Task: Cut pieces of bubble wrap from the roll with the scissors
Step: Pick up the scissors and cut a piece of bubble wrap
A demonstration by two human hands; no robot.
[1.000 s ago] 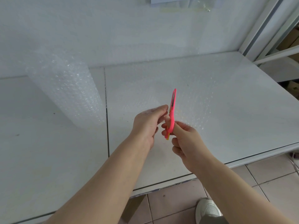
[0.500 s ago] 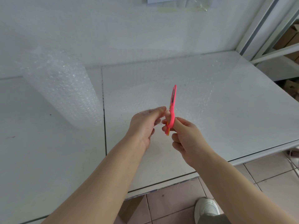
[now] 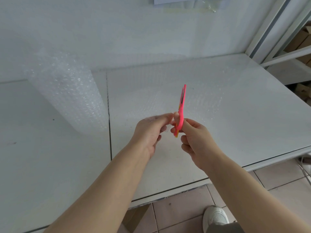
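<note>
The clear sheet of bubble wrap is lying so faintly over the white table that its far and right edges are hard to trace; only its glinting bubbles are giving it away. The near edge is disappearing into the left hand, whose thumb and fingers are pinching together on a raised bit of the film. How many fingers are bearing on it cannot be told, since the back of the hand is hiding them.

The right hand is curling around the handles of the pink scissors; the finger loops are mostly hidden inside the grip, and a small orange part is peeking out below. The blades are lying nearly closed, and whether they are biting the film cannot be told. The long axis of the scissors is running almost straight away from the person, tips pointing toward 12 o'clock, handles at 6.

One roll is lying at about 10 o'clock from the hands, well apart from them, its axis slanting from 11 toward 5, its upper end blurring into the white wall.

There is one pair of scissors, one roll, one spread sheet and two hands. At 5 o'clock, one white shoe is showing on the tiled floor, partly cut off.
</note>
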